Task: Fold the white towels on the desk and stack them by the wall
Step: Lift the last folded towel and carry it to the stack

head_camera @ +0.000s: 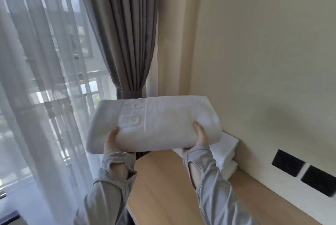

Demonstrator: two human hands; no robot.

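A folded white towel [160, 124] with an embossed band is held up in the air above the far end of the wooden desk [163, 188]. My left hand [111, 140] grips its near left edge, thumb on top. My right hand [200, 134] grips its near right edge the same way. Both arms wear grey sleeves. Below and to the right of the held towel, a stack of folded white towels [228, 153] lies on the desk against the wall; the held towel hides its left part.
The cream wall [263, 61] runs along the desk's right side, with two black sockets [305, 172] low on it. A grey tied curtain [127, 42] hangs past the desk's far end, and a sheer white curtain [36, 97] covers the window at left.
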